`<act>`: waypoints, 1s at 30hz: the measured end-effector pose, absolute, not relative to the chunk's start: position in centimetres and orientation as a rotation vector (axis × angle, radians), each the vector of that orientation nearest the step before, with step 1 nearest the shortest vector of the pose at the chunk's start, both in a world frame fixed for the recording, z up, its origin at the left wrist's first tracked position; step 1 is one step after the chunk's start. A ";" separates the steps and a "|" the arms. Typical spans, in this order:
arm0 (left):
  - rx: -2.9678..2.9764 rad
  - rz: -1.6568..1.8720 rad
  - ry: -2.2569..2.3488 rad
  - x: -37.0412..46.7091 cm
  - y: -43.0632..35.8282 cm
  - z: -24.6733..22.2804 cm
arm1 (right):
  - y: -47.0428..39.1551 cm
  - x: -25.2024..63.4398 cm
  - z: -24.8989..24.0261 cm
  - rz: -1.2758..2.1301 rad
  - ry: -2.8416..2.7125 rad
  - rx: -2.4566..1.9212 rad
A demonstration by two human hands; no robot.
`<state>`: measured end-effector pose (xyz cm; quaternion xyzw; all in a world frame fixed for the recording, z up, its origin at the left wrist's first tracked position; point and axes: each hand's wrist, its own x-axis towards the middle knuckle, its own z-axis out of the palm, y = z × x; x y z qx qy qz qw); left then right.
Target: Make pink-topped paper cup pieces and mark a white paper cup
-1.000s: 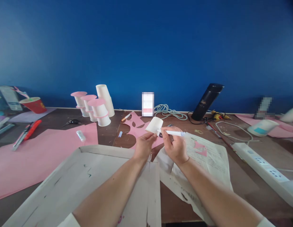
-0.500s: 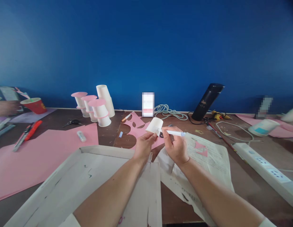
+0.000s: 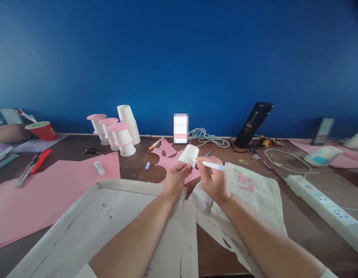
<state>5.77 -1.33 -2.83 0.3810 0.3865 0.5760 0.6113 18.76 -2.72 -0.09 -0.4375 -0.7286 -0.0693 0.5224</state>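
Between my hands, a small white paper cup [image 3: 188, 153] lies tilted in the closed fingers of my left hand [image 3: 176, 178]. My right hand [image 3: 215, 178] grips a white marker pen [image 3: 213, 165], its tip at the cup's side; whether it touches I cannot tell. Below the cup lie pink paper scraps with round cut-outs [image 3: 167, 162]. A small pale blue pen cap [image 3: 147, 166] rests on the table to the left. Further left stand several white paper cups joined with pink discs [image 3: 122, 137], beside a tall stack of white cups [image 3: 129, 121].
A white box lid [image 3: 118, 216] lies under my left forearm, a printed sheet [image 3: 262, 193] by my right. Pink paper [image 3: 60, 189], a red utility knife [image 3: 40, 160] and keys [image 3: 90, 150] lie left. A black flask [image 3: 254, 125] and power strip [image 3: 320, 204] are right. Another person's hand [image 3: 9, 133] shows far left.
The rear end of the marker pen has dipped slightly, and its tip has shifted a little left along the cup. My left hand keeps its hold on the cup.
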 end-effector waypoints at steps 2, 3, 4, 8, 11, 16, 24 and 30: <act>0.824 1.326 0.815 5.8 -1.3 -2.5 | -2.7 18.7 -0.2 -0.173 -1.750 -1.049; 0.781 1.327 0.769 5.8 -1.3 -2.2 | -2.7 18.7 -0.2 -0.172 -1.737 -1.055; 0.724 1.330 0.729 5.7 -1.3 -2.0 | -2.7 18.8 -0.2 -0.171 -1.715 -1.060; 0.511 1.325 0.622 5.3 -1.4 -1.3 | -2.7 18.8 -0.3 -0.171 -1.656 -1.057; 0.482 1.297 0.584 5.2 -1.4 -1.2 | -2.8 18.8 -0.2 -0.183 -1.694 -1.036; 0.521 1.280 0.564 5.2 -1.5 -1.3 | -2.9 18.7 -0.1 -0.190 -1.729 -1.047; 0.545 1.275 0.547 5.2 -1.5 -1.2 | -2.8 18.9 -0.1 -0.169 -1.734 -1.030; 0.588 1.275 0.542 5.3 -1.6 -1.3 | -2.7 18.9 -0.2 -0.203 -1.745 -1.001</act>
